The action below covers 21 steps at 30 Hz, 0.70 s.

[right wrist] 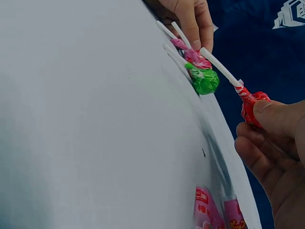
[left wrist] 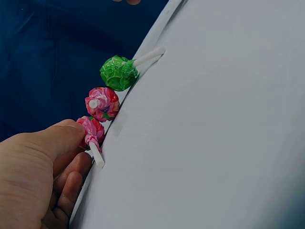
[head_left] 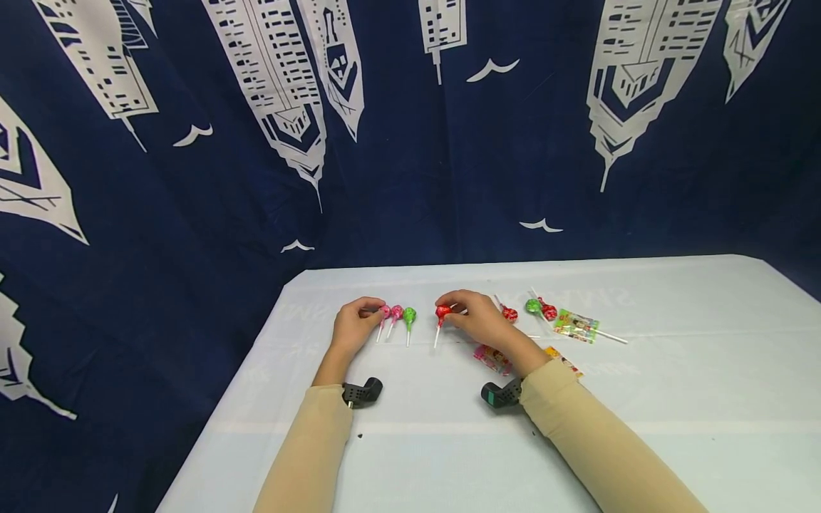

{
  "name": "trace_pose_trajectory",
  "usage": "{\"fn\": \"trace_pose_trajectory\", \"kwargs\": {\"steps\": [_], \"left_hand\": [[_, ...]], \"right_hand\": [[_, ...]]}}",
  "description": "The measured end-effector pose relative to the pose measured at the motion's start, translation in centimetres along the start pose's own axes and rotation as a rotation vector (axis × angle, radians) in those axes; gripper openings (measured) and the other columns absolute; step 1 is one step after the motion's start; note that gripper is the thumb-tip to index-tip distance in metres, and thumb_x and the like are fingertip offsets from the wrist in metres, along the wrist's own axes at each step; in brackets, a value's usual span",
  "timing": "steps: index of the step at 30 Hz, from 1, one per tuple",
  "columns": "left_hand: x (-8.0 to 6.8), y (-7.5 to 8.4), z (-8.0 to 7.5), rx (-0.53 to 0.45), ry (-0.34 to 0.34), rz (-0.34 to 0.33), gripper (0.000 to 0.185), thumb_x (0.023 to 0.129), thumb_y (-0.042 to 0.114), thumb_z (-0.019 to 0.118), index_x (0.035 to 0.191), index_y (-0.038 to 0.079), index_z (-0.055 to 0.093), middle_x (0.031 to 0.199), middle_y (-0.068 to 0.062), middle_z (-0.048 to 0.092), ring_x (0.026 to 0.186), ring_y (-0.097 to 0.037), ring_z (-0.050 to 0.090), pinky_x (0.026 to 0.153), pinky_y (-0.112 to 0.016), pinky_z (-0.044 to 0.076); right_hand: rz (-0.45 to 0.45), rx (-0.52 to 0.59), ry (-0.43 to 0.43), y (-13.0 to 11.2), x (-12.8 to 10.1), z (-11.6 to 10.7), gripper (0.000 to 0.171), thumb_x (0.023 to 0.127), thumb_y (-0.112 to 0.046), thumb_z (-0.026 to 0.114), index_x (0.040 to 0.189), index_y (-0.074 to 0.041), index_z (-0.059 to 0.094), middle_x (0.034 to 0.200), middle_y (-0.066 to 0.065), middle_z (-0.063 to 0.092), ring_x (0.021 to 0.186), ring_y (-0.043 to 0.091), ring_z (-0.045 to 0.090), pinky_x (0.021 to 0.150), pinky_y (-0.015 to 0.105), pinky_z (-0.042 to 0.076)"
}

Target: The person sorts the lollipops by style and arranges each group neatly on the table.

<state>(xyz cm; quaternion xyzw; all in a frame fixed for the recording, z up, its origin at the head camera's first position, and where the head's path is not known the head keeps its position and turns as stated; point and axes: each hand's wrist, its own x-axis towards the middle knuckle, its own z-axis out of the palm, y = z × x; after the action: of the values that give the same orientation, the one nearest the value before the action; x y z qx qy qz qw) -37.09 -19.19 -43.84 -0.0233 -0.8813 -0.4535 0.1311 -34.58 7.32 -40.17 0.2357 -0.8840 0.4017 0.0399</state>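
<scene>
mostly white table (head_left: pixel 641 399), perhaps cloth-covered, before navy skyline curtain (head_left: pixel 160 214)

- Table with pale blue-white cloth cover (head_left: pixel 449 442), flat, faint fold lines.
- Left group, side by side: two pink-wrapped lollipops (head_left: pixel 390 313), one green-wrapped lollipop (head_left: pixel 409 315).
- Right side: red and green lollipops (head_left: pixel 540 308), flat printed candy packets (head_left: pixel 576 325).
</scene>
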Motion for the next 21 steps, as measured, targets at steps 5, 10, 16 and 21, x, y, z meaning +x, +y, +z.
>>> {"fn": "trace_pose_trajectory", "kwargs": {"steps": [5,10,16,21], "left_hand": [[-0.1,0.1,-0.1,0.0,0.0,-0.012,0.016,0.086,0.022,0.072,0.101,0.02,0.073,0.1,-0.002,0.072,0.086,-0.017,0.062,0.075,-0.027,0.046],[0.0,0.0,-0.1,-0.001,0.0,-0.007,0.016,0.086,0.022,0.071,0.102,0.02,0.073,0.101,-0.002,0.072,0.086,-0.016,0.061,0.074,-0.027,0.046],[0.0,-0.2,-0.1,-0.004,-0.001,-0.006,0.016,0.086,0.022,0.071,0.101,0.02,0.073,0.1,-0.002,0.072,0.086,-0.016,0.061,0.074,-0.027,0.046],[0.0,0.0,-0.1,-0.005,-0.002,-0.002,0.016,0.086,0.022,0.071,0.101,0.019,0.073,0.1,-0.002,0.072,0.085,-0.016,0.061,0.073,-0.026,0.046]], "right_hand": [[0.014,-0.001,-0.03,-0.1,0.5,0.4,0.025,0.089,-0.007,0.065,0.113,-0.008,0.066,0.113,0.011,0.068,0.099,0.024,0.065,0.077,0.031,0.052],[0.007,-0.002,-0.041,-0.1,1.0,0.9,0.023,0.089,-0.006,0.065,0.112,-0.007,0.066,0.112,0.012,0.068,0.095,0.022,0.064,0.074,0.028,0.051],[0.031,-0.003,-0.045,0.0,1.7,1.7,0.022,0.088,-0.006,0.065,0.11,-0.008,0.067,0.11,0.01,0.069,0.093,0.02,0.063,0.081,0.033,0.049],[0.045,-0.005,-0.038,0.1,2.0,2.3,0.022,0.088,-0.007,0.066,0.11,-0.009,0.068,0.109,0.009,0.069,0.095,0.021,0.064,0.09,0.04,0.049]]}}
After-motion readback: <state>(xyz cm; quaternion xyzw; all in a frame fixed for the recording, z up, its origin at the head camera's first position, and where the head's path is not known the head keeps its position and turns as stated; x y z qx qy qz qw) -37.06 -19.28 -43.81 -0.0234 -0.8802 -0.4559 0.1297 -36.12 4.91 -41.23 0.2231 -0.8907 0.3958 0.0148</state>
